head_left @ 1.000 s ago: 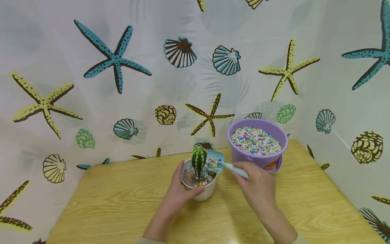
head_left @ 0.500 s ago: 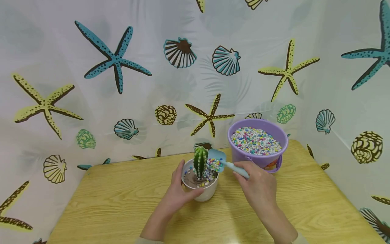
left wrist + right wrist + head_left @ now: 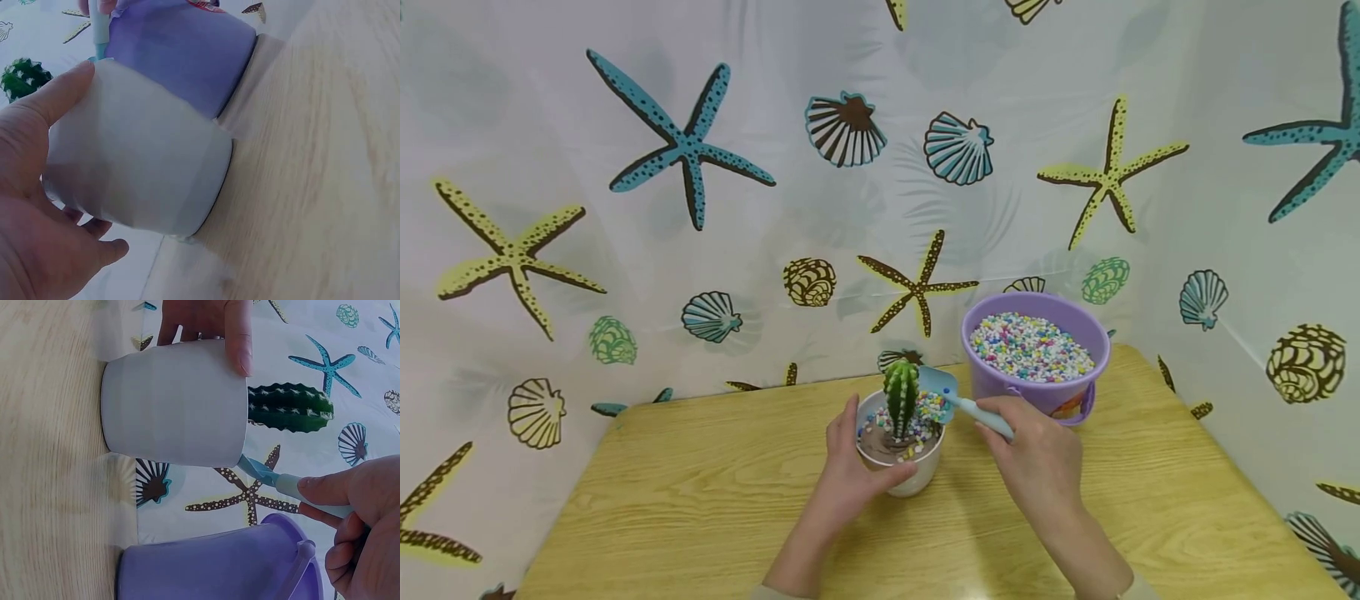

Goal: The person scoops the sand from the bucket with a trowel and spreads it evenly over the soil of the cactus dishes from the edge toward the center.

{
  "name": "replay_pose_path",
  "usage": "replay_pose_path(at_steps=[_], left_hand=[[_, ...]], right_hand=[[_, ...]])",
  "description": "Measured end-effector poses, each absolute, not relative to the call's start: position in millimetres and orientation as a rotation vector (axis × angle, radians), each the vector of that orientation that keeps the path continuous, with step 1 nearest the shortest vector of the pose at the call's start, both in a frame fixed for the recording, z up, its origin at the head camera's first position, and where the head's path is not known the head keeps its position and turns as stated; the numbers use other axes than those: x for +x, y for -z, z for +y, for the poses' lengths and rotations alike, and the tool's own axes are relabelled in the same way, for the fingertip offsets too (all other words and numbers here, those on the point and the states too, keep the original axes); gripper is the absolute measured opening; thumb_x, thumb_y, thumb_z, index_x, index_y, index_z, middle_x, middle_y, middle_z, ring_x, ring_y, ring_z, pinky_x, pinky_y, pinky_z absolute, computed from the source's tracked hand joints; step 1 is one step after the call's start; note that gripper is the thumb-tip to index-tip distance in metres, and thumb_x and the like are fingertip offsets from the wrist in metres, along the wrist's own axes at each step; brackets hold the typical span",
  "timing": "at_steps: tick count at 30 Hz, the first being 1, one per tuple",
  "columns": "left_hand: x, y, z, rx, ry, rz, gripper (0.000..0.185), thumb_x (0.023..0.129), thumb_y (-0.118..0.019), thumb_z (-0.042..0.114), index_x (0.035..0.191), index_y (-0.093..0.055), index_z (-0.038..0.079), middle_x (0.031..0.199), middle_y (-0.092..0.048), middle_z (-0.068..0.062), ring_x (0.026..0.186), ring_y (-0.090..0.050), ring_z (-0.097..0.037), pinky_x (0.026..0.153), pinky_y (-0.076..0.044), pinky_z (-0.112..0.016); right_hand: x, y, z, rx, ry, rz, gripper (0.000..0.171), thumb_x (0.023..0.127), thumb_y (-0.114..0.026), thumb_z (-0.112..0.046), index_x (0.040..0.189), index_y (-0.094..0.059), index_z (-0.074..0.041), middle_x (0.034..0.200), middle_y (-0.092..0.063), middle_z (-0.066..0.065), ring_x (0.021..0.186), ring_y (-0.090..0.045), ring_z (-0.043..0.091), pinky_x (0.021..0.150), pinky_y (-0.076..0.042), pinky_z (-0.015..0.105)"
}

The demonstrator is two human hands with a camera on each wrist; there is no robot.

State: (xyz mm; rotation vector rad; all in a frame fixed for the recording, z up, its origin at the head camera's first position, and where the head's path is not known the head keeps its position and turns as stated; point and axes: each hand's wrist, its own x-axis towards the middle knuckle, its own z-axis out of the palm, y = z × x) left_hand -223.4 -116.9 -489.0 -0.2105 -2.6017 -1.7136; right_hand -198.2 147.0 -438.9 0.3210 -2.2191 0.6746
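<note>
White pot (image 3: 901, 454) with cactus (image 3: 901, 398): table centre, upright.
Left hand (image 3: 848, 477): at pot's 8 o'clock, fingers wrapped round wall.
Right hand (image 3: 1037, 463): 4 o'clock of pot, fingers curled on scoop (image 3: 958, 401) handle; scoop axis toward 10 o'clock, blade over rim.
Purple bucket (image 3: 1037, 392): 2 o'clock.

Purple bucket (image 3: 1037, 392) just behind right hand (image 3: 1037, 467) (bare table (image 3: 685, 500) leftward)
</note>
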Motion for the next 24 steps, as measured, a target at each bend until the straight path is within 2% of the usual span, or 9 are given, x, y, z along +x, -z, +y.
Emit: replay_pose_path(at_steps=[4,10,19,24], left_hand=[[-226.8,484.0,-123.9,-0.272,1.715,-2.642,0.135,0.082,-0.1,0.042,0.179,-0.008,0.025,0.179,-0.012,-0.022,0.159,-0.025,-0.056,0.125,-0.028,-0.072],[-233.8,482.3,-132.5,-0.331,1.782,-2.655,0.133,0.084,-0.1,0.042,0.179,-0.009,0.025,0.182,-0.014,-0.019,0.164,-0.019,-0.047,0.129,-0.019,-0.069],[-229.4,483.7,-120.1,-0.279,1.679,-2.641,0.13,0.082,-0.101,0.041,0.178,-0.016,0.019,0.174,-0.017,-0.025,0.157,-0.03,-0.053,0.125,-0.031,-0.068],[-231.6,478.9,-128.0,-0.356,1.739,-2.67,0.13,0.085,-0.098,0.043,0.179,-0.012,0.022,0.179,-0.012,-0.023,0.161,-0.023,-0.053,0.127,-0.025,-0.071]], right_hand=[[-198.3,438.4,147.1,0.317,-0.681,-2.225,0.037,0.076,-0.103,-0.01,0.108,-0.085,-0.017,0.1,-0.083,-0.002,0.077,-0.077,0.017,0.054,-0.052,0.034],[-197.8,437.5,147.4,0.313,-0.679,-2.227,0.037,0.076,-0.103,-0.009,0.108,-0.085,-0.017,0.101,-0.083,-0.002,0.077,-0.078,0.018,0.054,-0.053,0.034],[-198.2,437.7,148.4,0.325,-0.666,-2.195,0.038,0.075,-0.103,-0.009,0.107,-0.085,-0.018,0.101,-0.083,-0.003,0.077,-0.078,0.017,0.053,-0.053,0.034],[-197.9,436.8,148.7,0.322,-0.671,-2.206,0.038,0.075,-0.103,-0.008,0.107,-0.085,-0.018,0.101,-0.083,-0.003,0.079,-0.079,0.018,0.054,-0.054,0.036]])
